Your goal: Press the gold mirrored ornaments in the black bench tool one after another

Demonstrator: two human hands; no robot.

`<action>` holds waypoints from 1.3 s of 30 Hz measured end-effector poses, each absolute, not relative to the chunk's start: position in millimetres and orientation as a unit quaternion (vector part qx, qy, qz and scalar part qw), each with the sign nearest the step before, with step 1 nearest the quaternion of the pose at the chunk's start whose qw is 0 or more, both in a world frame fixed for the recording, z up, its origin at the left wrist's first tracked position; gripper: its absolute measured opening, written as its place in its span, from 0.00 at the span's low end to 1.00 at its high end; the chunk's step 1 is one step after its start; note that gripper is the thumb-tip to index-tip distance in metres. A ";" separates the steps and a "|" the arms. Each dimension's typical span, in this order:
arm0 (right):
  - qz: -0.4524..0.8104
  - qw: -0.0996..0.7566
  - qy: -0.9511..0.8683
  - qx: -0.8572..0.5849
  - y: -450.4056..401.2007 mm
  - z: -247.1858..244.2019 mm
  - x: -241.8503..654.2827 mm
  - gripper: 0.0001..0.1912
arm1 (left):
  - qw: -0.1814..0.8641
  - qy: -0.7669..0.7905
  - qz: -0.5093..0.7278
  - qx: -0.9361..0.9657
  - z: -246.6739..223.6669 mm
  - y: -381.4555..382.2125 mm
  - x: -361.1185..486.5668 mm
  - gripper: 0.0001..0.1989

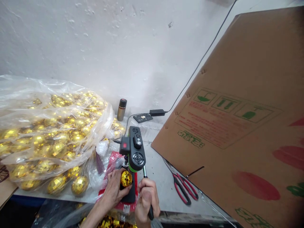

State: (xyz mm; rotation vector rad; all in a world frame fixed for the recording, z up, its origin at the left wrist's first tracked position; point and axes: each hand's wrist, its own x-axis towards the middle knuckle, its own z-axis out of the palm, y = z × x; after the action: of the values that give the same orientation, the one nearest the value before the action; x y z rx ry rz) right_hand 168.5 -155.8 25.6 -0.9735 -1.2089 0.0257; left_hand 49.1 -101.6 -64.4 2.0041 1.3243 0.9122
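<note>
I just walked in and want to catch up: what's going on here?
A person's left hand holds a gold faceted ball at the near end of a small black machine, while the right hand grips its lever. More gold balls are in a clear plastic bag to the left; scissors lie to the right, beside a cardboard box.

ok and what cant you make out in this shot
Underside of the gold ball, head view: hidden by the ball itself and the left hand
Middle of the lever, head view: hidden by the right hand
Left end of the clear bag, head view: cut off by the left edge
Right side of the carton, head view: cut off by the right edge
Wording on the bottle, head view: too small
</note>
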 end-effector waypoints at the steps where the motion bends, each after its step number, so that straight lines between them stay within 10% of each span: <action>1: 0.010 0.714 -0.546 -0.439 -155.5 25.5 168.7 0.18 | 0.283 0.494 0.342 0.748 -64.6 -101.6 49.1 0.29; 26: -0.017 0.715 -0.554 -0.426 -151.5 3.0 165.9 0.20 | 0.298 0.494 0.341 0.743 -58.6 -102.1 50.4 0.26; 39: 0.080 0.700 -0.542 -0.458 -155.9 99.5 172.4 0.21 | 0.193 0.411 0.372 0.809 -108.7 -144.1 20.5 0.32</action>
State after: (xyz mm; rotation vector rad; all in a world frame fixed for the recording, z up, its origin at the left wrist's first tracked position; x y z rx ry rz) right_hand 172.4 -155.9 99.5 -1.0205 -1.2073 0.1775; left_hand 20.5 -144.1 -108.7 2.2709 1.1524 1.0444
